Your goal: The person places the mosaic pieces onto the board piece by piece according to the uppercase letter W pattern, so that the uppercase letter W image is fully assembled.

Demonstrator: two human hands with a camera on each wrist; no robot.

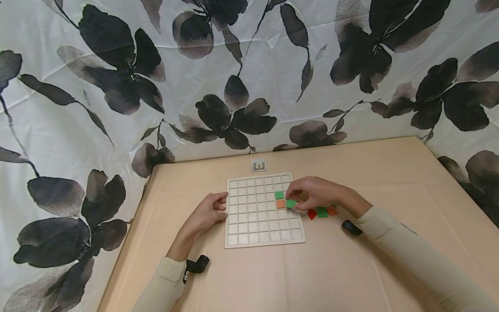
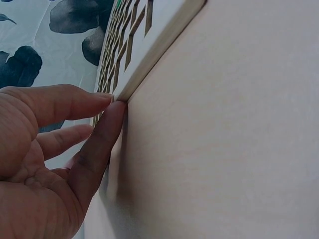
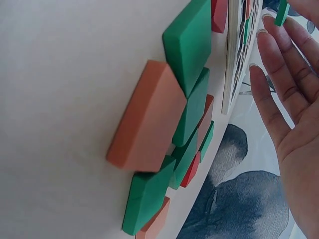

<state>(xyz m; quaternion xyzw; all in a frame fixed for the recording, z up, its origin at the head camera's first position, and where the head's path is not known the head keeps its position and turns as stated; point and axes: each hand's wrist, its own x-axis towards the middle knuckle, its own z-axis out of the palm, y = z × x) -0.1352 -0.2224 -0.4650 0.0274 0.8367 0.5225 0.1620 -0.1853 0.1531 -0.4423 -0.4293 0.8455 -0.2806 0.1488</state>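
A pale board (image 1: 247, 245) with a grid of square cells lies on the table. One green tile (image 1: 279, 195) and an orange tile (image 1: 280, 203) sit in its cells, toward the right side. My right hand (image 1: 312, 193) pinches another green tile (image 1: 290, 203) over the board's right part, beside the orange one; in the right wrist view this held tile (image 3: 282, 12) shows at the top corner. On the left, the fingertips of my left hand (image 1: 206, 212) touch the board's side edge, thumb and index finger apart along it.
Loose tiles lie right of the board: red (image 1: 312, 214), green (image 1: 322, 212) and orange (image 1: 332, 210), with several more in the right wrist view, some overlapping. A small patterned card (image 1: 259, 165) lies behind the board. Floral cloth (image 1: 241, 56) hangs at the table's far edge.
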